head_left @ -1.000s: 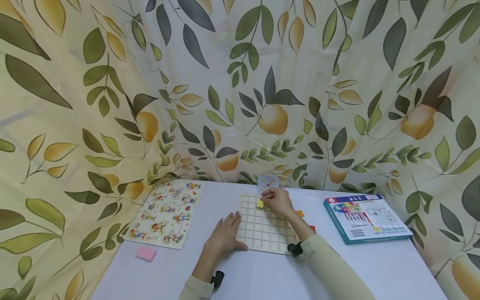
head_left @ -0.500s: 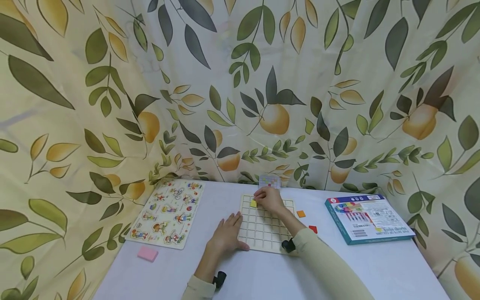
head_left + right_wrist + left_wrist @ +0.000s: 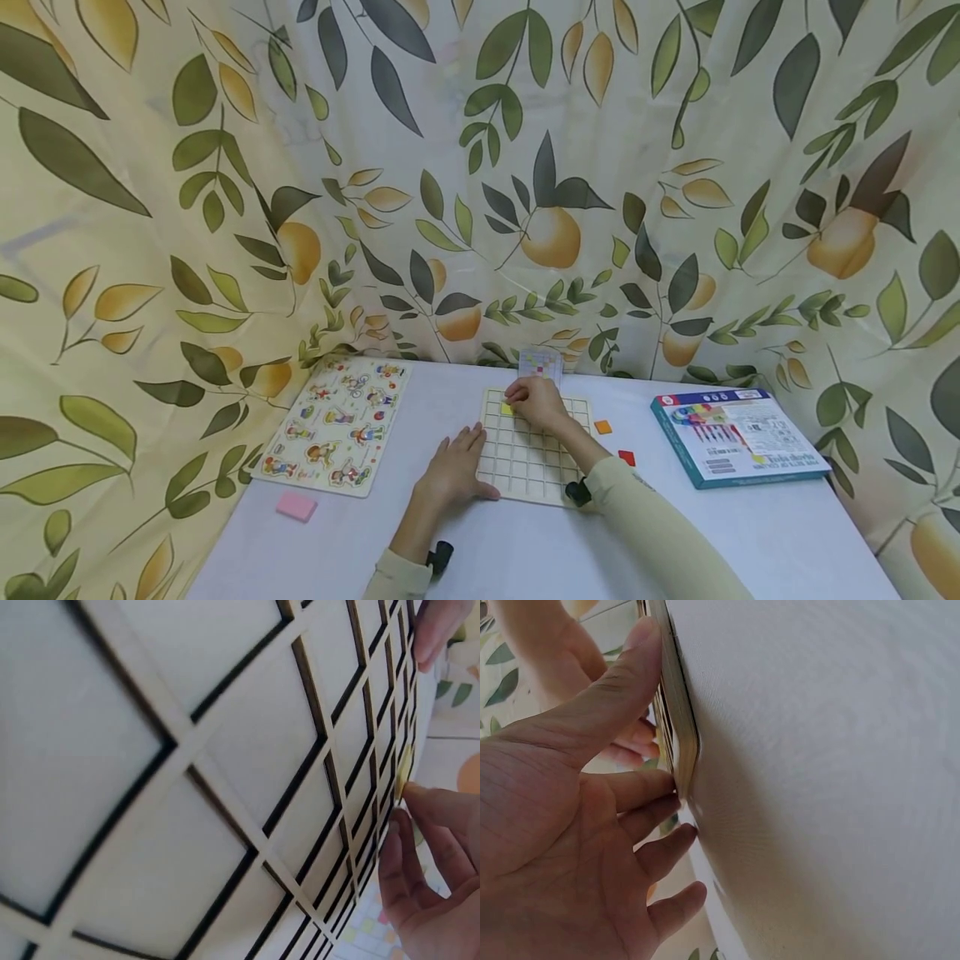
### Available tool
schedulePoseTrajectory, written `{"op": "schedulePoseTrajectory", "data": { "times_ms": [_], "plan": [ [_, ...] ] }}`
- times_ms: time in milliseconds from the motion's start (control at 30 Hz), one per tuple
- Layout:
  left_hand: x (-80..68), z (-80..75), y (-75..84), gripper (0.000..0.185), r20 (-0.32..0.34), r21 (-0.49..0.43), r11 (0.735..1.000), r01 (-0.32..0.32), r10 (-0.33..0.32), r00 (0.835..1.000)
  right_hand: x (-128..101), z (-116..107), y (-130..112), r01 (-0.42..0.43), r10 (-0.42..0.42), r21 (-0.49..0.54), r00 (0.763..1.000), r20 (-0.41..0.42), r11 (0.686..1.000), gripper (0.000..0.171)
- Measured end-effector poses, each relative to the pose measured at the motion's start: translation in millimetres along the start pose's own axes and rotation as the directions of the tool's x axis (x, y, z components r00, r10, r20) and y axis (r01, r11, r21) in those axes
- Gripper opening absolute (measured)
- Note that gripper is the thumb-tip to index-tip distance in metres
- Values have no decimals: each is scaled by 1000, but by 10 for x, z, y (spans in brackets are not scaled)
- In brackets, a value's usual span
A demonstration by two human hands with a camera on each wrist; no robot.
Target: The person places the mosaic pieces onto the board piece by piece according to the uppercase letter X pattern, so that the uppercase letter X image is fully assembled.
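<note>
A wooden grid board [image 3: 525,467] lies flat on the white table. My right hand [image 3: 525,398] reaches over its far left corner and pinches a small yellow tile [image 3: 507,408] down at a cell there. In the right wrist view the yellow tile [image 3: 405,766] shows edge-on at the tips of my right fingers [image 3: 431,847], low on the grid board [image 3: 225,787]. My left hand [image 3: 459,462] rests flat at the board's left edge. Its thumb [image 3: 622,682] presses against the board's rim [image 3: 676,727], and the other fingers lie straight on the table.
An orange tile [image 3: 602,427] and a red tile [image 3: 626,457] lie right of the board. A pattern card [image 3: 540,363] leans against the leaf-print curtain behind it. A blue box [image 3: 738,435] sits at right. At left are a character puzzle board [image 3: 336,423] and a pink block [image 3: 296,505].
My right hand has carried the yellow tile leftward and lowered it onto the board's far left cells. The left hand has stayed put.
</note>
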State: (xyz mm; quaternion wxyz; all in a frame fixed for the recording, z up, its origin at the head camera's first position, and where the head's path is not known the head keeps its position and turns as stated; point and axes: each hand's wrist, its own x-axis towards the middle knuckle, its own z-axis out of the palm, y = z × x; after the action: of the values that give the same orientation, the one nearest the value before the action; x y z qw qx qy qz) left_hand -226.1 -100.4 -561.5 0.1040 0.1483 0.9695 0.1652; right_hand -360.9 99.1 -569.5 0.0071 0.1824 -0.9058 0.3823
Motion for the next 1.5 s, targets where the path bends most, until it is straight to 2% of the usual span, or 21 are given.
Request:
{"op": "schedulePoseTrajectory", "data": {
  "times_ms": [233,467,800,1033,1267,1500],
  "plan": [
    [1,-16,32,109,-4,-5,1000,-5,5,1000,-60,-84,-20,21,-21,-30,1000,17,999,15],
    [5,-1,0,109,-6,-19,1000,-11,11,1000,-239,-263,-85,14,-13,-54,1000,5,998,16],
    [-5,-35,4,109,-20,-23,1000,-16,15,1000,-536,-592,-88,7,-11,-57,997,-70,998,15],
    [-12,8,26,110,-10,-28,1000,-12,12,1000,-814,-802,13,-65,58,-87,995,-76,994,16],
    [-35,-7,9,109,-8,-45,999,-4,4,1000,-1062,-922,140,-137,132,-119,990,-50,983,20],
    [-42,5,36,109,-11,-49,998,-24,23,1000,-1322,-1004,336,-230,230,-142,973,-16,963,23]
  ]
}}
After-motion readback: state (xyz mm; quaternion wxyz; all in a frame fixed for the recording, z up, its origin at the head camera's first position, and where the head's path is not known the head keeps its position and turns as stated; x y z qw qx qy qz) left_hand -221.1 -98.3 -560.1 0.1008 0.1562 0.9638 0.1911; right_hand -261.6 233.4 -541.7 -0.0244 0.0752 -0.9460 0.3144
